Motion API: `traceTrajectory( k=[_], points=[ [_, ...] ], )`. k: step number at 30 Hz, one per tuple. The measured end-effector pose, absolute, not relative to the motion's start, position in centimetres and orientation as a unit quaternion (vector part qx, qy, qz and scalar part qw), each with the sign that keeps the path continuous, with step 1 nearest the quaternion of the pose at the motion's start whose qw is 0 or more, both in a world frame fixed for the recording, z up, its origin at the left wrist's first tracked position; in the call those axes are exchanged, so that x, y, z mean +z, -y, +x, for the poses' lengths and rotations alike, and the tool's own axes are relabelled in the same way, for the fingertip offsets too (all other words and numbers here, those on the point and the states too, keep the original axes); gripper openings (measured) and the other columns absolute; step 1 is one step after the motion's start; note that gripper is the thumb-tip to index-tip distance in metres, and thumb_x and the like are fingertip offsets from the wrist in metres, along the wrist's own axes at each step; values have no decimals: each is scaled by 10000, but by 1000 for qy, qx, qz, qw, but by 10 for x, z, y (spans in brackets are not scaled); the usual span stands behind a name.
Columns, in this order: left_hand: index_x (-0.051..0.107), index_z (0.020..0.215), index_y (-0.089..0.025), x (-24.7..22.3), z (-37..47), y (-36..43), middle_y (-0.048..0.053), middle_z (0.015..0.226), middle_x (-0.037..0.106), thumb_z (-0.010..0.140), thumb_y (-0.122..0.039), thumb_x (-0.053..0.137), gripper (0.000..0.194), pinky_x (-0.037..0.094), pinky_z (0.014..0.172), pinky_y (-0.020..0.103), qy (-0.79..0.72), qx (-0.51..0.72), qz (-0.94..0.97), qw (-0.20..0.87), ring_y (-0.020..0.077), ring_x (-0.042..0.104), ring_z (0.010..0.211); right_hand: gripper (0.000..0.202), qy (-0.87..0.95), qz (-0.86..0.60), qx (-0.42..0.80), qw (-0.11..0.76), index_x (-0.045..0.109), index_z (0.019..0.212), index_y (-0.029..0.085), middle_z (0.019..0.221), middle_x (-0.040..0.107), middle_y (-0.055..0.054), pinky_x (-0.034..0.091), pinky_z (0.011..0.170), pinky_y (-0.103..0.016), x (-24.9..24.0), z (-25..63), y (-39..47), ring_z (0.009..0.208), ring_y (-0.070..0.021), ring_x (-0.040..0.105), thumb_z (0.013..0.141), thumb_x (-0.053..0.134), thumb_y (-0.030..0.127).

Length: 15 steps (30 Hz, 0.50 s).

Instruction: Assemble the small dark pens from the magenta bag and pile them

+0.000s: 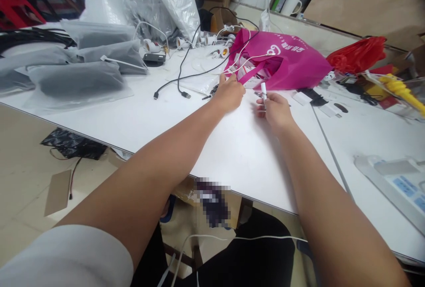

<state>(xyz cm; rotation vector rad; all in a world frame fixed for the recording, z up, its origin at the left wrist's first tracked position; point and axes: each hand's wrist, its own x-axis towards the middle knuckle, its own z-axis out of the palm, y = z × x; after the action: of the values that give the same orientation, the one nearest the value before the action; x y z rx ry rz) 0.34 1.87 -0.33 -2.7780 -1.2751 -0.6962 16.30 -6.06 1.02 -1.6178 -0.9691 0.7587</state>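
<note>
My left hand is closed at the near edge of a magenta shopping bag, by its strap. Whatever its fingers hold is hidden; a small dark item shows just left of them. In my right hand is a slim white marker-like stick, held upright between the fingers. The bag lies on its side, its mouth towards me, with small white and red boxes inside. A black USB cable trails over the white table left of my hands.
Grey frosted pouches lie at left, near a black device and several lamp sockets. A red plastic bag and yellow coiled object are at right. A white-grey machine stands at the right edge.
</note>
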Motion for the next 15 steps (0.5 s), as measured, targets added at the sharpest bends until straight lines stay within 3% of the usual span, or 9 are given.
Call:
traceTrajectory(
  k=[3, 8, 15],
  points=[
    [931, 975, -239, -5, 5, -19, 169, 1140, 906, 1012, -66, 603, 373, 376, 1334, 673, 400, -228, -888, 4, 405, 643, 1438, 177, 417, -680, 304, 520, 647, 1000, 241, 1100, 754, -71, 524, 570, -245, 7, 166, 58, 762, -163, 661, 926, 587, 93],
    [933, 1033, -184, 1, 9, -14, 210, 1161, 885, 1039, -50, 608, 351, 398, 1314, 628, 388, -220, -895, -12, 410, 659, 1434, 168, 417, -678, 307, 521, 655, 1017, 233, 1112, 761, -80, 523, 580, -240, 5, 166, 57, 757, -150, 657, 933, 599, 99],
    [886, 1278, -131, 18, 12, 5, 208, 1336, 839, 1066, 30, 548, 430, 594, 1052, 426, 413, -161, -895, -54, 343, 791, 1261, 167, 434, -674, 305, 514, 637, 1024, 239, 1117, 742, -74, 564, 606, -266, 3, 170, 55, 771, -159, 681, 950, 601, 94]
  ],
)
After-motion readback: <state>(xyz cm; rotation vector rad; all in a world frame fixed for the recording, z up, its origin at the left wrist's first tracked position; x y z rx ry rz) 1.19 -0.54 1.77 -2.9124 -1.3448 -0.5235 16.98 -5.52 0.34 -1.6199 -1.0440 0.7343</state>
